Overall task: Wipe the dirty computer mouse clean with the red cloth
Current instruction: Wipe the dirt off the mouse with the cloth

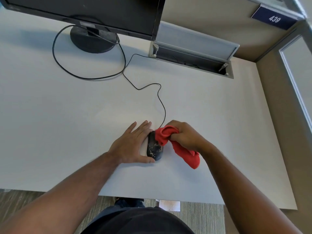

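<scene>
One computer mouse (155,148), black and flecked with pale grime, lies on the white bench (67,115) near its front edge, between the two hands. The left hand (130,146) lies open and flat against the mouse's left side, fingers extended, thumb touching the near end. The right hand (184,135) is closed around one red cloth (170,142); a bunched end of the cloth presses on the far part of the mouse, and a loose tail hangs from the fist toward the bench's front edge. One thin black cable (163,105) runs from the mouse's far end across the bench in loops toward one monitor (84,12), which stands on a round black base (91,43). One recessed cable tray (194,59) is set into the bench at the rear right, its grey lid (195,40) raised; the contents are too dark to tell. One blue sign (274,18) reading 439 is fixed to the partition above.
</scene>
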A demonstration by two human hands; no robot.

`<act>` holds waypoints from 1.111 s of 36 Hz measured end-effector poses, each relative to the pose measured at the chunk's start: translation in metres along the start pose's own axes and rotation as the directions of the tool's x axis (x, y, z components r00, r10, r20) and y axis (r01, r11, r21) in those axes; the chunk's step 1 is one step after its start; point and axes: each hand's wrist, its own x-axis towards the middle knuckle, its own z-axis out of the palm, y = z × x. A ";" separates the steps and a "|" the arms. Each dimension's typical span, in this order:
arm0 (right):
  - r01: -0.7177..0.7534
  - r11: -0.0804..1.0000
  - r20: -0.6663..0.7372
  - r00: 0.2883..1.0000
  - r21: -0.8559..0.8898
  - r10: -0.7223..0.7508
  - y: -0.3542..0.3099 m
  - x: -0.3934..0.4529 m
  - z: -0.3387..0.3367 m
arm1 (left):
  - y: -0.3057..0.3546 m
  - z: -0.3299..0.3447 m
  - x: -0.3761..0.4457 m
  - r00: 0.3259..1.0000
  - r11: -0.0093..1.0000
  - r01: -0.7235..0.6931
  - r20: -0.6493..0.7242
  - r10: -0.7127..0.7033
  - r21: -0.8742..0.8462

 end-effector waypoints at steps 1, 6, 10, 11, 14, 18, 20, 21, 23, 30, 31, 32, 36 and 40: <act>-0.023 0.999 -0.076 0.997 0.048 0.027 0.003 0.001 -0.002 | 0.000 0.000 0.000 1.000 1.000 0.001 -0.002 -0.001 -0.002; -0.039 0.996 -0.169 0.984 0.080 0.053 0.009 0.005 0.010 | 0.002 -0.002 0.000 1.000 1.000 0.007 0.010 -0.007 -0.004; 0.015 1.000 -0.031 0.999 -0.014 -0.016 0.008 0.000 0.027 | 0.003 -0.002 -0.001 1.000 1.000 0.003 -0.018 -0.003 -0.015; 0.024 0.999 -0.018 1.000 -0.026 -0.025 0.008 -0.002 0.028 | 0.003 -0.002 -0.002 1.000 1.000 0.003 -0.019 -0.003 -0.014; 0.057 0.997 0.042 0.998 -0.055 -0.055 0.010 -0.008 0.022 | 0.002 -0.002 -0.002 1.000 1.000 0.007 -0.015 -0.007 -0.021; -0.022 0.999 0.019 1.000 -0.044 0.022 0.014 -0.011 0.005 | 0.002 -0.001 -0.002 1.000 1.000 0.010 -0.011 -0.010 -0.007; -0.097 0.995 -0.067 0.993 0.020 0.099 0.018 -0.011 -0.001 | 0.001 -0.001 -0.002 1.000 1.000 0.007 -0.016 -0.007 -0.007; -0.120 0.990 -0.108 0.986 0.069 0.127 0.020 -0.010 -0.002 | 0.001 -0.001 -0.002 1.000 1.000 0.006 -0.018 -0.006 -0.006; -0.132 0.980 -0.174 0.972 0.146 0.157 0.021 -0.008 0.001 | 0.002 -0.002 -0.002 1.000 1.000 0.006 -0.014 -0.006 0.000; 0.020 0.999 -0.071 0.997 -0.044 -0.024 0.008 -0.002 0.027 | 0.004 -0.004 -0.002 1.000 0.999 0.016 -0.008 -0.016 -0.033; 0.025 0.999 -0.043 0.999 -0.046 -0.027 0.006 -0.003 0.027 | 0.004 -0.004 -0.002 1.000 0.999 0.018 -0.006 -0.018 -0.035; 0.010 0.999 -0.016 1.000 -0.036 -0.011 0.004 -0.004 0.024 | 0.004 -0.004 -0.002 1.000 0.999 0.018 -0.003 -0.018 -0.031; -0.088 0.994 0.007 0.996 0.070 0.088 0.000 -0.007 0.008 | 0.003 -0.003 -0.002 1.000 1.000 0.011 0.002 -0.011 -0.015; -0.093 0.965 -0.193 0.971 0.245 0.142 0.005 -0.006 0.004 | 0.001 -0.001 -0.002 1.000 1.000 0.006 -0.018 -0.007 -0.023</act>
